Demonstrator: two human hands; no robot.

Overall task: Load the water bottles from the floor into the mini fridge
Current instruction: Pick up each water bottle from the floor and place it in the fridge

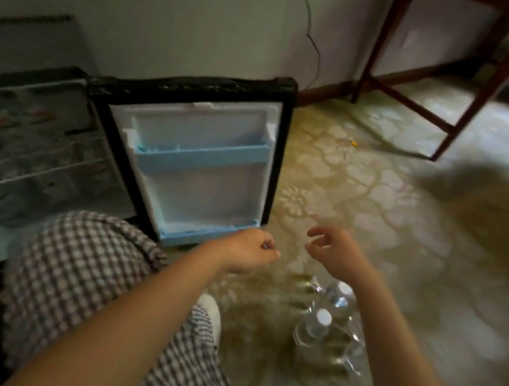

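Person crouched, checked trousers [84, 269] nearest. Clear plastic water bottles [324, 330] with white caps stand clustered on the patterned floor [364, 183], under the right forearm. Both hands empty, apart, raised above the floor: left hand [247, 251] loosely curled, right hand [333, 252] fingers spread. Looks like a reach step; next move needs a drop to a bottle. Beyond, mini fridge [22, 136] stands open, wire racks inside, door [197, 164] with blue plastic shelves.
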